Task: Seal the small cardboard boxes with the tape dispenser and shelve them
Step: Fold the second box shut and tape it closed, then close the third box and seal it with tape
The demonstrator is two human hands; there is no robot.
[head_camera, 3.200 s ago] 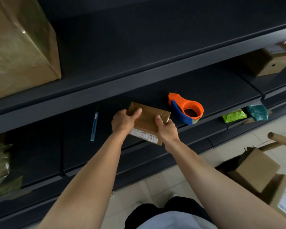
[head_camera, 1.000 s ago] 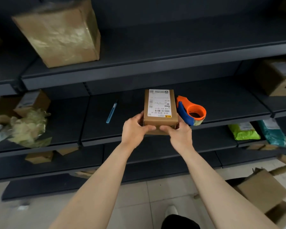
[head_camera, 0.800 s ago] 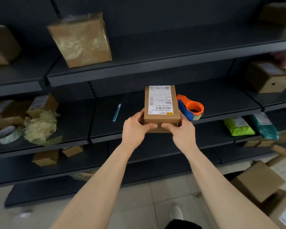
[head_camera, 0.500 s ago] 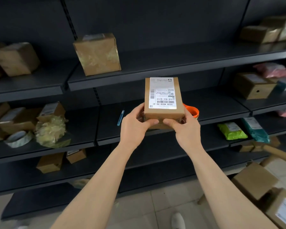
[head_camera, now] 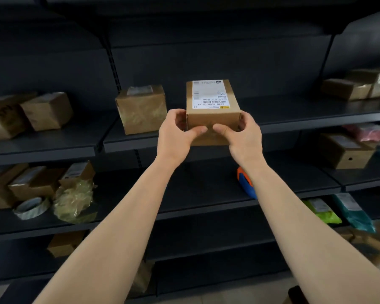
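Before dark shelving, small cardboard box between left hand and right hand, both grasping it.

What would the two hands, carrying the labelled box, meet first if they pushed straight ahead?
Probably nothing soon: ahead of the hands and small cardboard box, the shelf looks bare to the back panel. Depth is uncertain.

dark metal shelving carries a taped box on the upper board; one board below it lie the tape dispenser, a tape roll and crumpled plastic
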